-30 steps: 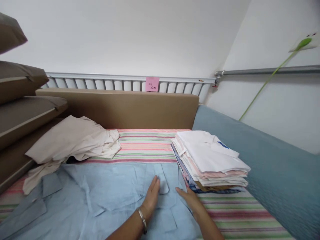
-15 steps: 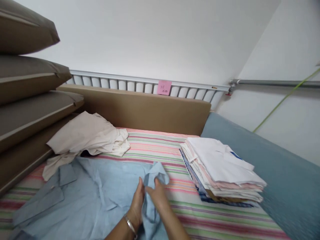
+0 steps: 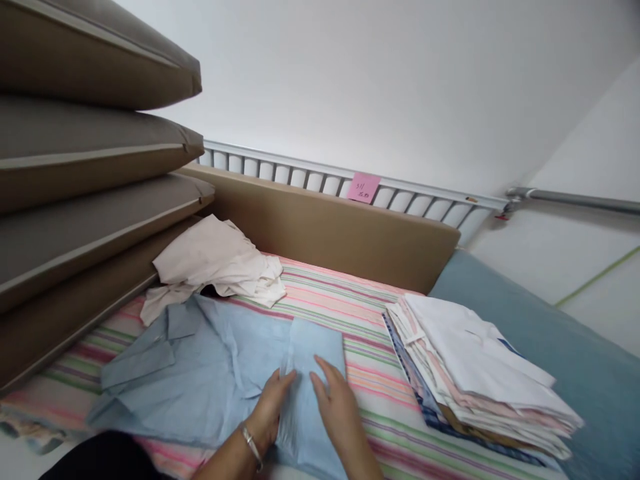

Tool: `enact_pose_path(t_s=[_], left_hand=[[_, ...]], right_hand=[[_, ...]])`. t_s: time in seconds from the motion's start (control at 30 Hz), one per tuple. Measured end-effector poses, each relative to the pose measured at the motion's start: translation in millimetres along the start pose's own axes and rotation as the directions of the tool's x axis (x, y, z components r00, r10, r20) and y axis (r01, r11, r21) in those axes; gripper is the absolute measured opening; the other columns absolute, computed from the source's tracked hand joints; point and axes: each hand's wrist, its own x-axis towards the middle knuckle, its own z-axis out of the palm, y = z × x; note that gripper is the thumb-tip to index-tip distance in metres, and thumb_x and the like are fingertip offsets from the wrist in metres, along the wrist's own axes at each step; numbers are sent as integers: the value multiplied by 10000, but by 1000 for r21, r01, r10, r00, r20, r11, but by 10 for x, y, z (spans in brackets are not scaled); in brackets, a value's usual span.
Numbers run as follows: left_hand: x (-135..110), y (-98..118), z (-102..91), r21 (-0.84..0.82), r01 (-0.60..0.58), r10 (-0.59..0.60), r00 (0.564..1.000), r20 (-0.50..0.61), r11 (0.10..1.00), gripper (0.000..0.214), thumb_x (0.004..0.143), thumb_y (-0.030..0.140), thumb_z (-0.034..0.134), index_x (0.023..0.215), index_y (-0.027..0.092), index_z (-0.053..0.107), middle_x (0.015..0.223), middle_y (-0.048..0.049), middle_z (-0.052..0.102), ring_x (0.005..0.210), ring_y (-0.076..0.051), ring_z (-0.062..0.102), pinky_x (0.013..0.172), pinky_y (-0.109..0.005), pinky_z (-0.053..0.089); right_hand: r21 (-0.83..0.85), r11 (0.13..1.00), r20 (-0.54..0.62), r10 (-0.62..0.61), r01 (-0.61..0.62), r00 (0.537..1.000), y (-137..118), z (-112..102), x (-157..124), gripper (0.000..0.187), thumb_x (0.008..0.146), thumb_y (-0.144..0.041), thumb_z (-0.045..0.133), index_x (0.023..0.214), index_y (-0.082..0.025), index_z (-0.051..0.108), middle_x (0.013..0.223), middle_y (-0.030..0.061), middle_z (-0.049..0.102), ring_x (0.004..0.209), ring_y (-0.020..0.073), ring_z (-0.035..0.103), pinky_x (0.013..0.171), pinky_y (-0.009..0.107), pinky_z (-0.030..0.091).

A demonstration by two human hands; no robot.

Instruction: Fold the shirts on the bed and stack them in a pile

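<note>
A light blue collared shirt lies spread before me, its collar toward the left and its right part folded over in a flap. My left hand, with a silver bracelet at the wrist, is at the flap's left edge, thumb and fingers closing on the cloth there; the edge is a little blurred. My right hand rests on the flap with thumb and fingers spread and nothing gripped.
A stack of folded clothes stands at the right. Crumpled cream cloth lies behind the shirt, beside piled brown cushions. Beneath is a striped sheet. A brown board and white radiator with a pink note line the back.
The bunched right part of the shirt now lies flatter as a folded flap. My right hand has let go of the cloth and spread its fingers. The view has turned left.
</note>
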Motion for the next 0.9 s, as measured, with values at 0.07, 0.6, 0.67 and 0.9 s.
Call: enact_pose_path(t_s=[0.07,0.6,0.67,0.9], left_hand=[[-26,-35,-25,230,-134,169,976,-136,964,478,706,301,626,1140,115,555,1194,-148,613,1150,-293,534,1024,-393,357],[-272,-490,-30,914,-397,176,909,378,86,779,730,436,634,1394,168,328,1481,-136,99,1372,-369,7,1112,-594,-8],[-231,-528,-70,913,-398,148,912,383,90,809,716,458,646,1390,141,330,1466,-164,90,1364,-387,12,1106,-609,-4],[-1,-810,-240,896,-420,198,899,390,141,671,857,569,306,1398,173,330,1465,-152,139,1363,-368,18,1081,-652,-19]], right_hand=[[-185,982,-79,-50,34,996,307,-35,-63,508,845,-435,434,1259,-157,531,1363,118,470,1291,255,382,1087,439,278],[-527,846,71,-57,86,996,442,139,646,518,914,-441,328,1372,-204,389,1485,118,266,1378,267,188,1088,489,196],[-534,839,120,-50,107,992,524,331,766,511,908,-454,344,1368,-237,392,1482,113,276,1375,275,197,1079,520,179],[-618,763,146,-128,192,981,953,727,781,526,880,-476,376,1364,-271,397,1470,109,305,1364,302,221,1069,528,171]])
